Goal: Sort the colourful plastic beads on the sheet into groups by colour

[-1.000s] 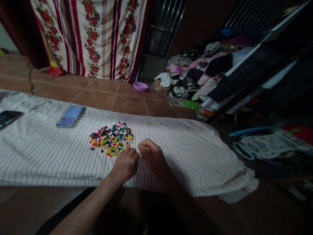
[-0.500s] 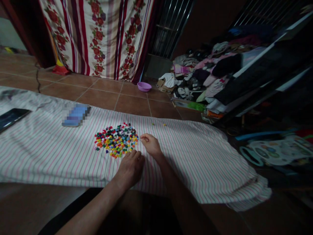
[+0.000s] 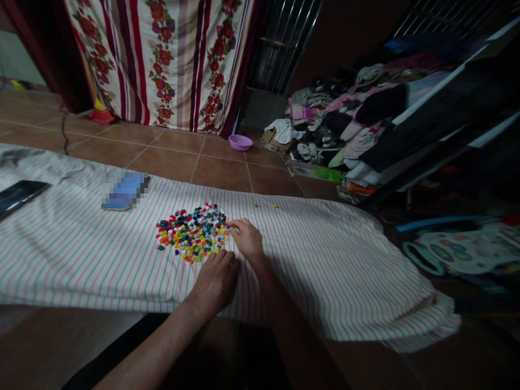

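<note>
Small pieces of many colours (image 3: 193, 233) lie in a loose pile on a striped cloth (image 3: 325, 260). My left hand (image 3: 218, 276) rests on the cloth at the pile's near right edge, fingers curled under and mostly hidden. At the right edge of the pile is my right hand (image 3: 246, 236), thumb and forefinger pinched together at the outermost pieces; whatever is between the fingertips is too small to make out. Beyond it, a green piece (image 3: 255, 205) and a yellow piece (image 3: 275, 206) lie apart from the pile.
A phone with a blurred screen (image 3: 125, 192) lies left of the pile, and a dark phone (image 3: 22, 196) farther left. On the tiled floor beyond are a purple basin (image 3: 240, 142) and heaped clothes (image 3: 345, 116). A floral curtain (image 3: 162, 65) hangs behind.
My right hand has shifted slightly left, and its fingertips have come to the pile's right edge. My left hand has stayed in place. The view has moved very little.
</note>
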`<state>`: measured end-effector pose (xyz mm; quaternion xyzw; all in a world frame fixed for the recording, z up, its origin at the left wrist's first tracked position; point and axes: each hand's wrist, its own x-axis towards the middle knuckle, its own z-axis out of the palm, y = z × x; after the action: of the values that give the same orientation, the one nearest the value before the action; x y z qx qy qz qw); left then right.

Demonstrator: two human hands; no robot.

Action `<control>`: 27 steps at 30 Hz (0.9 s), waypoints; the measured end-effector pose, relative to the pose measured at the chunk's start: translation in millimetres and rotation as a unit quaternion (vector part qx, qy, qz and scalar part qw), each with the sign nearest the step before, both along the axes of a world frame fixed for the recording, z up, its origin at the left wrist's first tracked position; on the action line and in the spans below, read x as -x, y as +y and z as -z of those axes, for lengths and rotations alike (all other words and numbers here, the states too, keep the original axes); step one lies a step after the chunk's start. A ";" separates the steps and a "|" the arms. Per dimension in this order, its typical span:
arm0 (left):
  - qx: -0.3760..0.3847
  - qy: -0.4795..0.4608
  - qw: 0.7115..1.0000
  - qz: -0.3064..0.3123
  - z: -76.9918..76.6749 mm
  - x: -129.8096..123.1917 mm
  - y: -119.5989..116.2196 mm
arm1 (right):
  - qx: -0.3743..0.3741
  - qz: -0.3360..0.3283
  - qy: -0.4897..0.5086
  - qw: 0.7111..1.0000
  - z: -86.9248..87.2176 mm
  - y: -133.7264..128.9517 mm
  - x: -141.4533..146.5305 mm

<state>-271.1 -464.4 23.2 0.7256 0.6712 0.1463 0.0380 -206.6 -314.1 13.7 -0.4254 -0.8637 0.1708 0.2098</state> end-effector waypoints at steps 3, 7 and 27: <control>0.006 0.001 1.000 0.000 -0.7 0.3 0.0 | -0.002 -0.006 -0.014 1.000 -0.2 0.5 2.0; 0.005 -0.001 1.000 0.000 -2.2 1.1 0.5 | -0.003 -0.008 -0.021 1.000 -1.6 -0.3 2.7; 0.036 0.013 0.998 -0.040 -11.1 -9.9 8.0 | 0.047 0.015 0.189 0.981 13.5 11.7 -15.9</control>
<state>-261.3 -456.4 34.3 0.6979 0.7053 0.1140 0.0494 -190.7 -302.4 0.2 -0.4077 -0.7931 0.2851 0.3514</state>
